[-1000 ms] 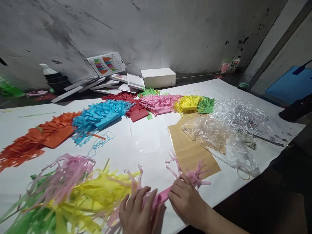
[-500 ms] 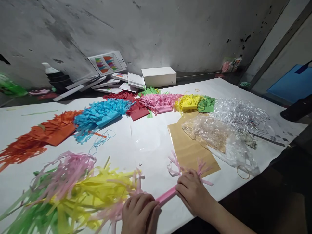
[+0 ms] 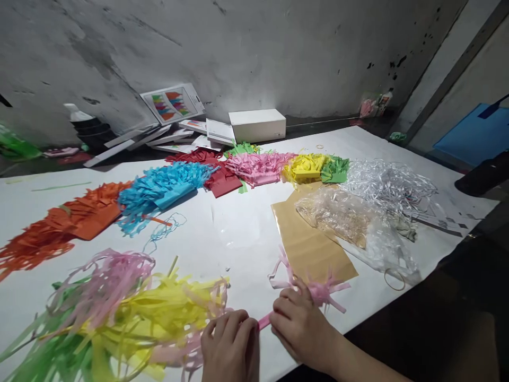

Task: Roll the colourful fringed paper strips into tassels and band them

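- Pink tassel is stretched low over the white sheet, between the two hands and also under their fingers.
- Its short, smooth middle shows in the gap between the hands.
- Left hand is curled, palm down, over the left part of the tassel; the fingertips are partly hidden.
- Right hand is closed around the right part; fringe spreads out beyond its fingers, partly over the near edge of the brown paper.
- Just beside the left hand, on its left, lie yellow strips with pink ones mixed in.
- Well apart from the right hand, farther right, is the plastic bag.
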Motion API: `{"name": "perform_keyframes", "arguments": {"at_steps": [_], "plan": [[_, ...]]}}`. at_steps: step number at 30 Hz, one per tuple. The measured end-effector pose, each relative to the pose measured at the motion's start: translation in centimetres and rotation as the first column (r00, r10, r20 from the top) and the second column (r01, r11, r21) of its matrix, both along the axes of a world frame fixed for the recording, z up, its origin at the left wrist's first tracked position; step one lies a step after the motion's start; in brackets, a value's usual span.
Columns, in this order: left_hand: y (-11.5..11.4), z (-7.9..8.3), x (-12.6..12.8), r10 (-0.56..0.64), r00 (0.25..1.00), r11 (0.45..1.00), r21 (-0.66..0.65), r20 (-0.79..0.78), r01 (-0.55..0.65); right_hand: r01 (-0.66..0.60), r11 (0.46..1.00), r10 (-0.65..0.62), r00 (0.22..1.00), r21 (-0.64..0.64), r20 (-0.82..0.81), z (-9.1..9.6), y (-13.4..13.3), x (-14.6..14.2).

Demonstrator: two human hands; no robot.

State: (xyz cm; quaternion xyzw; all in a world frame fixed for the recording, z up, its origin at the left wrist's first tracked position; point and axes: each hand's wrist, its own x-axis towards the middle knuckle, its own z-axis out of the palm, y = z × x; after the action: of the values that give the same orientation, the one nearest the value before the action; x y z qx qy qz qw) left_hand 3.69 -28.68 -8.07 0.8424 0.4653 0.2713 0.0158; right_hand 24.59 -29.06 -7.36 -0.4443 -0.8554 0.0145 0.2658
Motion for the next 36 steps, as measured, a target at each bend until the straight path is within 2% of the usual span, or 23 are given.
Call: {"name": "perform_keyframes", "arguments": {"at_steps": [2, 6, 10, 14, 20, 24, 28, 31, 33, 36], "plan": [[0.3, 0.2, -0.4, -0.070, 0.997, 0.997, -0.017, -0.007, 0.070, -0.040, 0.999, 0.040, 0.998, -0.001, 0.041, -0.4, 0.0, -0.5], [0.7, 0.8, -0.8, -0.162, 0.986, 0.987, 0.005, -0.035, 0.162, 0.000, 1.000, 0.001, 0.998, -0.016, 0.056, -0.7, 0.2, -1.1], [0.8, 0.5, -1.2, -0.177, 0.984, 0.983, 0.050, -0.037, 0.179, -0.047, 0.995, 0.052, 0.997, -0.089, 0.054, -0.3, 0.3, -1.5], [1.0, 0.1, -1.1, -0.203, 0.979, 0.979, 0.036, -0.013, 0.203, -0.100, 0.994, 0.105, 0.989, -0.049, 0.108, -0.5, 0.5, -1.6], [0.6, 0.5, -0.6, -0.125, 0.991, 0.989, -0.069, 0.056, 0.128, -0.003, 0.999, 0.009, 0.991, -0.046, 0.134, -0.3, 0.9, 1.5], [0.0, 0.6, 0.1, -0.037, 0.995, 0.990, -0.129, 0.091, 0.048, 0.066, 0.992, -0.051, 0.990, -0.109, 0.132, 0.4, 0.9, 2.5], [-0.2, 0.6, 1.1, 0.120, 0.993, 0.972, -0.203, -0.009, -0.119, 0.166, 0.974, -0.149, 0.982, -0.153, 0.120, 0.4, 1.2, 1.4], [-0.1, 0.9, 1.4, 0.179, 0.978, 0.964, -0.177, -0.108, -0.196, 0.210, 0.963, -0.195, 0.976, -0.171, 0.102, 0.4, 1.4, 1.0], [-0.2, 1.1, 1.5, 0.130, 0.986, 0.983, -0.116, -0.107, -0.143, 0.155, 0.973, -0.140, 0.985, -0.172, 0.097, 0.5, 1.4, 1.3], [-0.2, 1.3, 1.6, 0.017, 0.995, 0.999, -0.025, -0.100, -0.019, -0.035, 0.994, 0.049, 0.990, -0.106, 0.134, 0.8, 1.2, 1.6]]}}
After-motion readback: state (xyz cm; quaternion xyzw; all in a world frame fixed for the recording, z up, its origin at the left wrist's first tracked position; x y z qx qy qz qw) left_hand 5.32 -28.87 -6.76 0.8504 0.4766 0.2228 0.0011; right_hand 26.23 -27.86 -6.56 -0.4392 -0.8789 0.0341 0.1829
